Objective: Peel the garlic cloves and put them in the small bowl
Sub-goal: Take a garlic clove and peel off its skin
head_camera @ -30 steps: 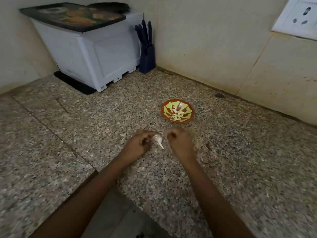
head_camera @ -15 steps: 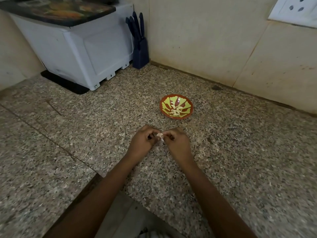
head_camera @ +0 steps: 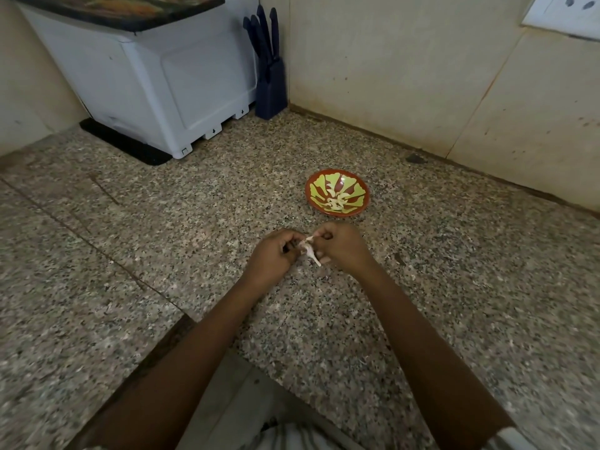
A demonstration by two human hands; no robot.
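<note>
No legible text or labels.

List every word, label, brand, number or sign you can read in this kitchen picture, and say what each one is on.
No word, brand or number is readable anywhere.
White appliance: two small dark marks on its feet, too small to read.
Appliance top: coloured print, blurred, no lettering made out.
Small bowl: painted pattern only.
Wall socket: no lettering visible.

Open counter [head_camera: 181, 228] surrounds the small bowl [head_camera: 366, 193]; the wall [head_camera: 389, 76] rises near behind it, with a white appliance [head_camera: 181, 82] and knife block [head_camera: 272, 90] filling the far-left corner.
</note>
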